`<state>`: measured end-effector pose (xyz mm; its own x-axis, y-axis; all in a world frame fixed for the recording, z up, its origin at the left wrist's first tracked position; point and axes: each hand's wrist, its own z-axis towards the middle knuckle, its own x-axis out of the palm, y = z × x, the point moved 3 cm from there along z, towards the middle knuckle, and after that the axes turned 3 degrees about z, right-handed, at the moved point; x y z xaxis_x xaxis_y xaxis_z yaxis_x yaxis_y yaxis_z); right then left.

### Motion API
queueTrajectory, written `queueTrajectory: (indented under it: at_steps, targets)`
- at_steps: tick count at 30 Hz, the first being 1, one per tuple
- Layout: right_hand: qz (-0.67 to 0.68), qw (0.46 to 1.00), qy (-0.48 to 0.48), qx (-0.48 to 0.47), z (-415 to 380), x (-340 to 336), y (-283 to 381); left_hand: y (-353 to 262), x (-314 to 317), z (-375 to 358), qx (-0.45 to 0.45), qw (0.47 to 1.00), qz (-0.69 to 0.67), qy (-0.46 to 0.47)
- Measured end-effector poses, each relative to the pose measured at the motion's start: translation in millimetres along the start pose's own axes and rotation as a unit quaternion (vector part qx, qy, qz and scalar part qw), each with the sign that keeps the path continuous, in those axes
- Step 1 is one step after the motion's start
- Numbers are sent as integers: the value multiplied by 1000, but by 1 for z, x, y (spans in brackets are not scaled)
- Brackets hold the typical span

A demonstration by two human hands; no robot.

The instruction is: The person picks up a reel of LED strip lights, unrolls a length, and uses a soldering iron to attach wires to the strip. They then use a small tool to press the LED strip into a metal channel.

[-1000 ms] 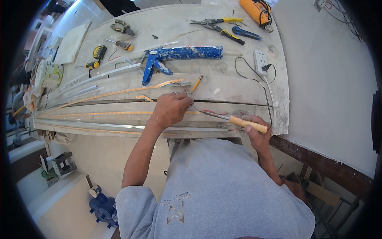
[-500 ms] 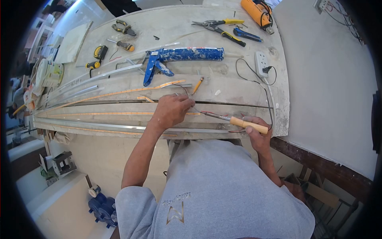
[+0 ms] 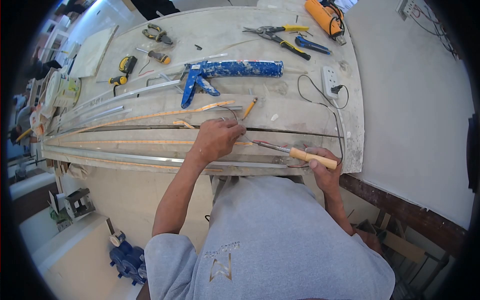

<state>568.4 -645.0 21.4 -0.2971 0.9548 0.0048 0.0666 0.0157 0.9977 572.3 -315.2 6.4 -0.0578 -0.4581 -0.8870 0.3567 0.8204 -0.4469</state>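
My right hand (image 3: 326, 167) is closed around the wooden handle of a soldering iron (image 3: 312, 157), its metal shaft pointing left. The iron's tip is at the right end of an LED strip (image 3: 165, 142), beside a thin red wire. My left hand (image 3: 219, 137) is closed in a pinch just left of the tip, on a thin wire (image 3: 247, 137) that reaches toward it. A second LED strip (image 3: 165, 115), with a dark lead at its end, lies beyond my left hand. A pencil (image 3: 249, 108) lies close to my left fingers.
A blue caulking gun (image 3: 242, 68) lies across the middle of the workbench (image 3: 300, 117). Beyond it are snips (image 3: 277, 40), a utility knife (image 3: 312, 45), pliers (image 3: 157, 35) and a screwdriver (image 3: 154, 55). A power strip (image 3: 330, 81) and an orange heat gun (image 3: 324, 19) are on the right.
Both hands hold nearly the same position, with the iron's tip staying at the strip's end. The view has shifted very slightly.
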Motion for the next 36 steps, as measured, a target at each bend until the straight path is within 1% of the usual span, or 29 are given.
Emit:
queueTrajectory:
  at_steps: [6,11,17,21,23,26,29,31,33,36]
  targets:
    - [3,1000,12,14,0,-4,-5,-1,0,0,-4,1000,1,3]
    - [-6,999,33,-17,3,-3,-4,-1,0,1,-3,1000,1,2]
    - [-13,999,50,-12,6,-4,-1,-1,-2,1,-13,1000,4,15]
    - [-2,999,53,3,6,-5,-1,0,0,1,-12,1000,-5,11]
    - [-6,998,55,-17,8,-5,0,0,0,1,-12,1000,-7,10]
    - [22,999,38,-20,7,-9,-6,0,0,0,-10,1000,-3,9]
    - [21,998,42,-28,9,-11,-5,-1,-1,1,-12,1000,-3,12]
    - [28,998,47,-21,10,-10,-5,-1,-2,1,-28,999,-5,33]
    - [36,998,53,-15,11,-10,-7,0,0,1,-20,1000,-4,22]
    - [29,996,75,-31,12,-11,-9,0,0,0,-12,1000,-3,12]
